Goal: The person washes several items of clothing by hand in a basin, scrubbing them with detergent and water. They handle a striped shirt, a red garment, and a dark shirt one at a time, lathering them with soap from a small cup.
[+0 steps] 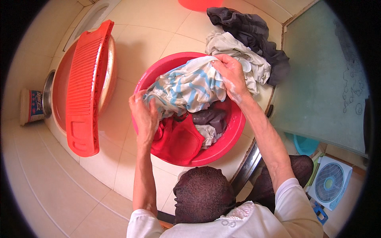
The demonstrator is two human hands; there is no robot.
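Note:
Between my two hands a white and light-blue patterned wet cloth garment (190,84) is stretched over the far half of a red plastic basin (220,156). My left hand (144,114) grips its left end at the basin's rim. At the upper right, my right hand (232,77) holds the other end, with suds on the fingers and wrist. Below the garment, inside the basin, lie a red padded bra (184,139), a dark wet cloth (212,117) and a small whitish cloth (205,134). The basin's bottom is hidden.
A red plastic washboard (83,89) rests across a pinkish basin (61,74) at left, near a metal bowl (47,93) and a printed container (32,105). Pale garments (235,49) and dark ones (244,25) lie on the tiles. A box fan (330,181) stands behind the frosted panel (315,80).

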